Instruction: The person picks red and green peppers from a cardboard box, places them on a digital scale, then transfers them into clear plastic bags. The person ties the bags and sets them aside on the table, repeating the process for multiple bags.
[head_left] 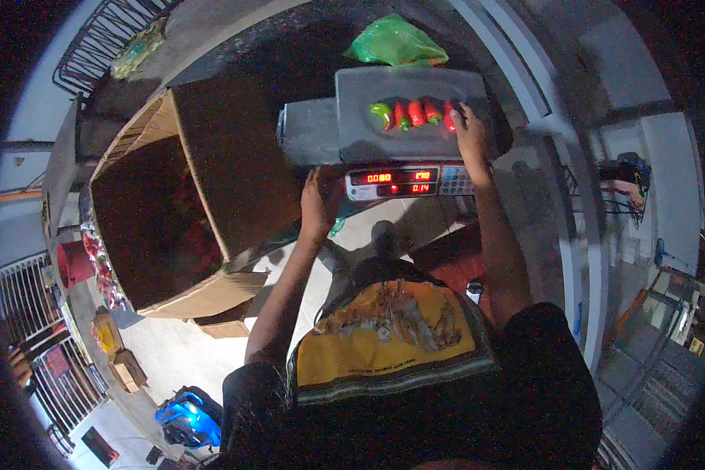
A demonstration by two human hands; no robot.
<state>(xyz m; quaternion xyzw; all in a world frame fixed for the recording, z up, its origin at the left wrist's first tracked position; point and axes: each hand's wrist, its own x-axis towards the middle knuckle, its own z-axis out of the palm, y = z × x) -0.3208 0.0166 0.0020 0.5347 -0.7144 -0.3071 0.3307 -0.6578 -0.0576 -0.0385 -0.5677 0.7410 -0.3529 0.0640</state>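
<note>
A row of several small peppers lies on the grey platform of a digital scale (360, 145): a green pepper (382, 114) at the left end, then red peppers (416, 113) with green parts. At the right end, my right hand (470, 137) has its fingertips on the last red pepper (450, 116). My left hand (319, 205) rests near the scale's front left corner, beside the cardboard box. Its fingers are extended and it holds nothing I can see. Red digits glow on the scale's display panel (392, 183), with a keypad (456, 179) to its right.
A large open cardboard box (239, 160) stands left of the scale, its inside dark. Behind the scale sits a green plastic bag (398, 41). A grey block-like object (312, 131) lies against the scale's left side. A blue motorbike (186, 419) stands at the lower left.
</note>
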